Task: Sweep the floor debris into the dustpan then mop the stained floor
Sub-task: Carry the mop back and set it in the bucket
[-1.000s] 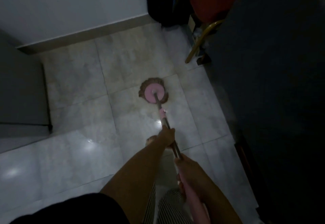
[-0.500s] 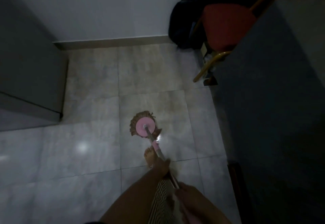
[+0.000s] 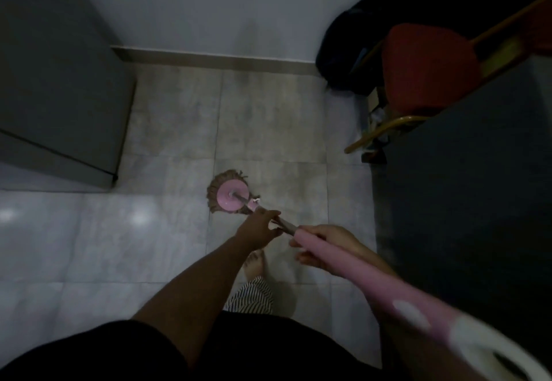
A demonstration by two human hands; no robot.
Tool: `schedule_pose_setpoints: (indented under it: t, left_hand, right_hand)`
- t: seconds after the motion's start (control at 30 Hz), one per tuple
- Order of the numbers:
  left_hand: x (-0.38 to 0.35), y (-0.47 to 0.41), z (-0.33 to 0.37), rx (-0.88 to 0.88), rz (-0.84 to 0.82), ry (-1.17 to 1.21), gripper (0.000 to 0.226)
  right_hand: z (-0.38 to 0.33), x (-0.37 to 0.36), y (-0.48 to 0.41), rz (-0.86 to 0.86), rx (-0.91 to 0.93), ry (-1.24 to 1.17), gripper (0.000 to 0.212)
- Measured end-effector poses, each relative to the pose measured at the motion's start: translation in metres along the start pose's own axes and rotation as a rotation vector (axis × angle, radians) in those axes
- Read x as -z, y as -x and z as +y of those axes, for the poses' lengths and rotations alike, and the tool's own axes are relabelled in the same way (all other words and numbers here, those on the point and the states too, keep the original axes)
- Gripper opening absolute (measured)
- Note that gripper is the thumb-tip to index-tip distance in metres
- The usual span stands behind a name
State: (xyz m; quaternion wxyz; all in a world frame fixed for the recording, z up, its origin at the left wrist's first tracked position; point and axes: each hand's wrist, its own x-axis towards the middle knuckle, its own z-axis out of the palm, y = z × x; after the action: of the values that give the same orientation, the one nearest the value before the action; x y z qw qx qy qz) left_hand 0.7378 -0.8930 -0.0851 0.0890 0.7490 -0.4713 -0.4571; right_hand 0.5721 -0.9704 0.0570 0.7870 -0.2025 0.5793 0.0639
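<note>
Mop head (image 3: 229,194) sits flat on the tiled floor (image 3: 268,117) at frame center, pink round disc on top, brownish strands fanned out around it, mostly on the upper and left side. Mop handle (image 3: 343,264) runs from the disc down to the lower right of the frame: thin metal section near the head, then a thick pink section, ending in a white loop at the bottom right corner. Left hand (image 3: 259,229) is wrapped around the thin metal part just below the mop head, fingers closed on it, forearm reaching in from bottom center. Right hand (image 3: 331,246) grips the top of the pink section, just right of and below the left hand, fingers curled under the shaft. Bare foot (image 3: 254,264) on the tile beneath the hands, striped trouser leg (image 3: 254,295) right below it. Dark shirt fills the bottom edge. Grey cabinet (image 3: 59,82) stands at upper left, its corner meeting the floor well left of the mop head. White wall with beige skirting runs across the top. Red chair seat (image 3: 427,67) with yellowish frame at upper right, black bag (image 3: 346,52) beside it against the wall. Large dark panel covers the right side. Lighting is dim; stains or debris on the tile cannot be made out. Light glare spots at middle left on the floor.
</note>
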Motion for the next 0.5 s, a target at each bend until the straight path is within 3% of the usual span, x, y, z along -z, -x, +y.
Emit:
schedule_pose_setpoints:
  t: [0.1,0.2,0.4,0.5]
  left_hand:
    - [0.018,-0.012,0.018,-0.052,0.139,-0.008,0.044]
    - [0.037,-0.021,0.029,0.017,0.214,0.085,0.037]
    - [0.069,-0.019,0.043,0.114,0.364,0.247,0.029]
    - [0.079,-0.011,0.060,0.181,0.497,0.413,0.035]
  right_hand:
    - [-0.019,0.008,0.008,-0.219,0.110,-0.278,0.037]
    - [-0.033,-0.001,0.009,-0.263,0.211,-0.260,0.037]
    - [-0.084,-0.055,0.014,0.165,0.678,0.595,0.036]
    - [-0.115,-0.068,0.023,0.164,0.806,0.846,0.032]
